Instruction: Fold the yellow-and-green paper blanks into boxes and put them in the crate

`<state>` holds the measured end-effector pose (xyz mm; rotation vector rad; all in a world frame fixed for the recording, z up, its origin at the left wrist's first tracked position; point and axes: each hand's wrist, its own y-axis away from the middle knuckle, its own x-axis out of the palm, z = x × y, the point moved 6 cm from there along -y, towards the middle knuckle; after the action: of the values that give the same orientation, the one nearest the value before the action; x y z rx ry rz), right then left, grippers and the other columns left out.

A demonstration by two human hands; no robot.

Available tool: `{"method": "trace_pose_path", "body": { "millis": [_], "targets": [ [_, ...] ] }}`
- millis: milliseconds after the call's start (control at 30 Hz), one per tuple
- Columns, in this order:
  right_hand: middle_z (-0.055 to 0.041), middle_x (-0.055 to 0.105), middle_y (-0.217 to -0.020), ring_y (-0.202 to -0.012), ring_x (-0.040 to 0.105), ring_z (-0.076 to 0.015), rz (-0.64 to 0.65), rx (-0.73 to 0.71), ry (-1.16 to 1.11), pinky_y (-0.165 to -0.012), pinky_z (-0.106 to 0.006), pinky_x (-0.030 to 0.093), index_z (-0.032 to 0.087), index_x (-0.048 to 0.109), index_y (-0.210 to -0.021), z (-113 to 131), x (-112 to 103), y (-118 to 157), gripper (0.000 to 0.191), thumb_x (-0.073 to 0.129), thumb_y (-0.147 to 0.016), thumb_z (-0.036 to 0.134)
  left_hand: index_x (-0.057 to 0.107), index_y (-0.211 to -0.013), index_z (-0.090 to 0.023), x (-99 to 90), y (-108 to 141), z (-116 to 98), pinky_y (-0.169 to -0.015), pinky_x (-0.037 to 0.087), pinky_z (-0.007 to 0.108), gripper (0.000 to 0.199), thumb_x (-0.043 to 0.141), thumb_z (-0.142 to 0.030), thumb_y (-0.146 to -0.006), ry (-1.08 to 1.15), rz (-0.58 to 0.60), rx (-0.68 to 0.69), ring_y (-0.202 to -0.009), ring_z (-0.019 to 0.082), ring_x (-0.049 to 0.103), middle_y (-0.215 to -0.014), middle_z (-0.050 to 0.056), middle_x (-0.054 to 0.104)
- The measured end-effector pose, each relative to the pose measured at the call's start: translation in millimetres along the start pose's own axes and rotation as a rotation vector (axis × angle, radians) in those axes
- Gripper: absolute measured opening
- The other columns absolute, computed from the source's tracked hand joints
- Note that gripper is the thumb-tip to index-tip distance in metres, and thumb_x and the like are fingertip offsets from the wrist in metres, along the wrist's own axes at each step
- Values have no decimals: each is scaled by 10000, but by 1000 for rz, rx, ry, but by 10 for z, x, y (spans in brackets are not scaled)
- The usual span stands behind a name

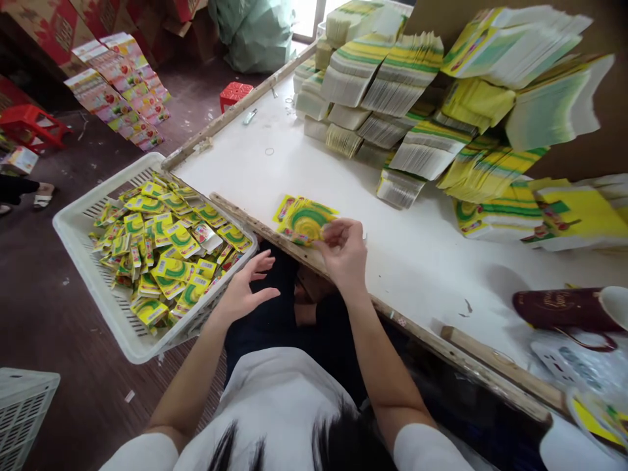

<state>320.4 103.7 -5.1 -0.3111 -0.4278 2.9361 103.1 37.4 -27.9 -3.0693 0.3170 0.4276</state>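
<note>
beside the parted fingers of the left hand [243, 294], a white slatted plastic basket [98, 288] carries a loose heap of small, flat yellow-and-green printed packets [167, 248]. at the right hand's [346, 255] fingertips, a blurred yellow-and-green printed bundle [304, 219], its edge pinched by thumb and fingers, sits by the white tabletop's [210, 167] wooden rim. well rightward of those fingers, a dark maroon mug [554, 307] hides its contents.

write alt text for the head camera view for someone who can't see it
A person's right hand pinches yellow packets at the near edge of a white table; the open left hand hovers near a crate filled with similar packets. Stacked yellow, green and white bundles stand across the table.
</note>
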Motion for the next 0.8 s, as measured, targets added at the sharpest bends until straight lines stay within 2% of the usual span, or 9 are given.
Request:
{"method": "trace_pose_path", "body": {
  "millis": [67, 133, 200, 300, 400, 500, 600, 700, 800],
  "targets": [
    [-4, 648, -927, -803, 638, -154, 161, 33, -129, -738, -296, 531, 262, 479, -1122, 121, 242, 245, 375, 697, -821, 208, 481, -1403, -267, 70, -77, -41, -966, 559, 463, 785, 713, -646, -756, 234, -166, 59, -1230, 302, 623, -1335, 147, 628],
    [2, 642, -889, -769, 640, -146, 392, 85, -261, -703, -280, 533, 256, 479, -1153, 228, 540, 525, 369, 681, -846, 223, 550, -1276, -263, 75, -120, -99, -941, 567, 439, 634, 583, -704, -823, 431, -327, 112, -1142, 274, 658, -1181, 113, 672],
    [5, 628, -882, -790, 637, -146, 476, 152, -396, -712, -276, 537, 254, 476, -1129, 293, 732, 737, 367, 704, -841, 271, 590, -1068, -255, 35, -145, -165, -869, 579, 386, 466, 479, -672, -893, 573, -442, 150, -940, 213, 681, -932, 56, 656],
    [-25, 617, -1010, -934, 627, -162, 567, 174, -476, -817, -298, 547, 245, 507, -1140, 349, 902, 883, 448, 770, -790, 342, 506, -841, -239, -50, -153, -212, -704, 560, 304, 413, 483, -648, -891, 655, -558, 137, -634, 132, 555, -691, -20, 473],
    [-8, 609, -959, -871, 603, -158, 530, 187, -387, -790, -296, 530, 232, 556, -1079, 280, 911, 832, 416, 795, -753, 331, 487, -828, -238, -63, -118, -159, -659, 547, 303, 516, 537, -750, -809, 592, -587, 39, -625, 139, 536, -699, -14, 469],
    [31, 590, -818, -732, 566, -138, 427, 244, -334, -699, -277, 495, 232, 573, -1010, 148, 805, 715, 337, 782, -751, 285, 535, -875, -239, 7, -61, -77, -729, 575, 366, 643, 590, -849, -680, 516, -464, -11, -802, 213, 634, -807, 41, 585],
    [11, 611, -847, -741, 576, -138, 433, 201, -360, -685, -272, 490, 229, 594, -1026, 144, 712, 666, 258, 730, -813, 282, 553, -936, -241, 33, 17, 9, -823, 574, 399, 582, 748, -695, -628, 444, -394, -25, -922, 238, 661, -925, 50, 636],
    [-19, 633, -908, -784, 588, -150, 500, 131, -323, -712, -286, 501, 219, 613, -1068, 229, 716, 744, 274, 725, -834, 308, 540, -923, -232, -29, 87, 59, -758, 558, 337, 450, 767, -510, -651, 360, -502, -20, -795, 175, 642, -869, 15, 622],
    [-28, 651, -921, -791, 604, -160, 538, 116, -296, -712, -295, 514, 213, 627, -1055, 297, 813, 876, 295, 755, -811, 318, 503, -852, -235, -132, 159, 76, -600, 493, 243, 408, 764, -478, -652, 331, -710, 32, -601, 105, 544, -713, -49, 552]
  ]
}}
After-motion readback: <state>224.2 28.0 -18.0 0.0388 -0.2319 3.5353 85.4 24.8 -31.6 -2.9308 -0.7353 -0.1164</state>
